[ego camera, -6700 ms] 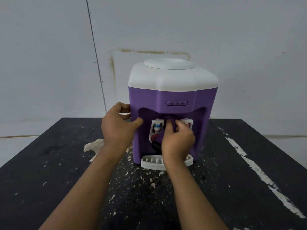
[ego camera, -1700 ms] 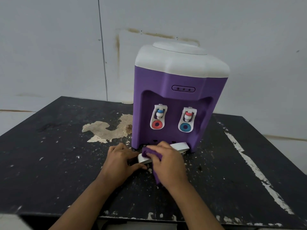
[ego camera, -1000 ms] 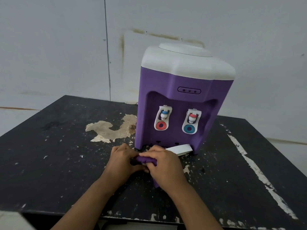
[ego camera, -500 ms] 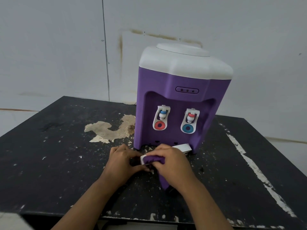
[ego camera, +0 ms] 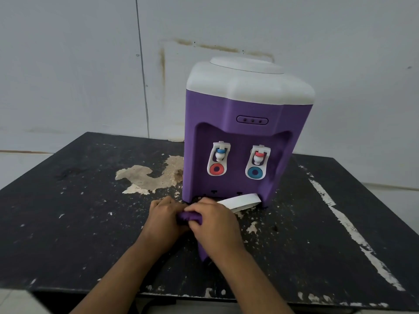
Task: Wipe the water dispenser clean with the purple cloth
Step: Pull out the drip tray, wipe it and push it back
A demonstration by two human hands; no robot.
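The purple water dispenser (ego camera: pixel 235 132) with a white top stands on the black table (ego camera: pixel 68 223), its two taps facing me. Its white drip tray (ego camera: pixel 240 201) is pulled out at the base and angled, its left end hidden under my hands. My right hand (ego camera: pixel 213 225) presses the purple cloth (ego camera: pixel 189 217) onto the tray's left end; a tail of cloth hangs below my palm. My left hand (ego camera: pixel 164 217) is shut on the tray's left end, touching the cloth.
A pale patch of peeled paint (ego camera: pixel 149 177) lies left of the dispenser. A white worn streak (ego camera: pixel 353 234) runs down the table's right side. The grey wall (ego camera: pixel 90 64) stands close behind, and the table's front edge (ego camera: pixel 158 293) is near me.
Over the last second my right hand slid the cloth back and forth along the tray's left end. My left hand has stayed on the tray. The view shifted slightly.
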